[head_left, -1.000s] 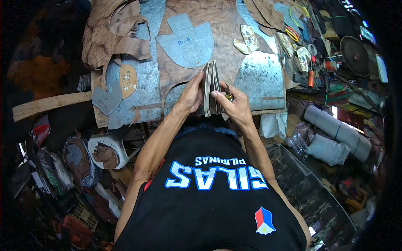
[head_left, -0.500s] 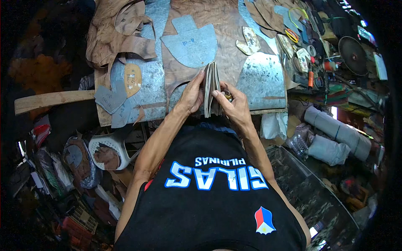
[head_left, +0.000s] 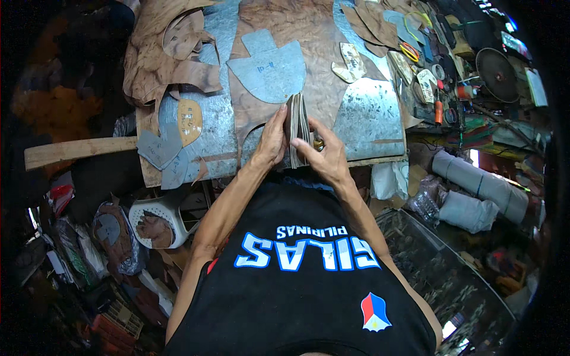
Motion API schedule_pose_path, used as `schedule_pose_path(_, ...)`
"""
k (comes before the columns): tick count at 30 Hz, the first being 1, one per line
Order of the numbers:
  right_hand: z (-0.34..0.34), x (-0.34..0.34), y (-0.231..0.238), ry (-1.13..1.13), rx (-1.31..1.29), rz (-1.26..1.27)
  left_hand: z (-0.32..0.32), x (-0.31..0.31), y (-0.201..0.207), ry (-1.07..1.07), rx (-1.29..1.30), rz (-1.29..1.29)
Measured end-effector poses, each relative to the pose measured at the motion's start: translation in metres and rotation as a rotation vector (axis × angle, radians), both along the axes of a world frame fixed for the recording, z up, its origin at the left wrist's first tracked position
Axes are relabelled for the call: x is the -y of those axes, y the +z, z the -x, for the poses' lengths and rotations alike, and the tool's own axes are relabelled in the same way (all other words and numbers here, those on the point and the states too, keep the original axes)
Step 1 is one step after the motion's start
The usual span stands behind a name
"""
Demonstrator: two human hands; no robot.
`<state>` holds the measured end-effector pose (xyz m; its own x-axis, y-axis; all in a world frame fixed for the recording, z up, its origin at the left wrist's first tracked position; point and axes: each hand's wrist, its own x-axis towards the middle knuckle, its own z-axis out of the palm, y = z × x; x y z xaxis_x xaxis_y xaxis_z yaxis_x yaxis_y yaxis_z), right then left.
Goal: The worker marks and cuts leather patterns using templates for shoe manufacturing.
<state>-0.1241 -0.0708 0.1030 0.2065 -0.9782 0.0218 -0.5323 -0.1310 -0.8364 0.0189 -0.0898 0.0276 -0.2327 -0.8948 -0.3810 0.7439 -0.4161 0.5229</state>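
A stack of thin brown leather pieces (head_left: 297, 127) stands on edge between my hands, near the table's front edge, its layered pale edges facing up. My left hand (head_left: 274, 139) is closed on its left side, fingers along the outer face. On the other side my right hand (head_left: 325, 157) grips the stack, its thumb lying over the edges. A small brass-coloured thing (head_left: 319, 144) shows within the right hand; its kind I cannot make out. Just beyond the stack lies a grey sheet template (head_left: 270, 65) with a tab, on a large brown leather hide (head_left: 323, 29).
Cut leather pieces (head_left: 172, 71) and grey templates (head_left: 160, 145) cover the table's left side. At right are a metal sheet (head_left: 371, 118), yellow-handled scissors (head_left: 409, 51) and an orange-handled tool (head_left: 439, 111). A wooden plank (head_left: 80, 152) juts out left, above a white stool (head_left: 159, 222).
My right thumb has slid left across the stack's edges, and the right hand has opened slightly around it. Hands and stack sit a little lower in view.
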Motion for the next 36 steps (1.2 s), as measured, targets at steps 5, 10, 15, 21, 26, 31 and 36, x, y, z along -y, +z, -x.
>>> schedule_pose_path(5,-0.001,-0.001,-0.01,0.027,0.014,0.004,0.007,0.007,-0.018,0.052,-0.057,-0.07)
schedule_pose_path(10,0.014,-0.004,-0.016,-0.227,0.304,-0.322,0.007,0.017,-0.027,0.086,-0.509,-0.061)
schedule_pose_path(15,0.012,-0.011,-0.02,-0.211,0.831,-0.96,0.015,0.032,-0.002,0.099,-0.637,0.024)
schedule_pose_path(21,0.02,0.006,-0.016,-0.197,0.963,-0.909,-0.004,0.054,-0.008,0.0,-0.374,0.275)
schedule_pose_path(26,0.063,0.018,-0.021,-0.274,0.65,-0.592,-0.014,0.069,0.044,-0.175,-0.11,0.091)
schedule_pose_path(31,0.108,0.025,-0.025,-0.32,0.123,-0.281,0.01,0.081,0.004,-0.423,0.654,0.62)
schedule_pose_path(36,0.142,0.015,-0.043,-0.376,-0.088,-0.077,0.055,0.082,-0.012,-0.446,1.189,1.116)
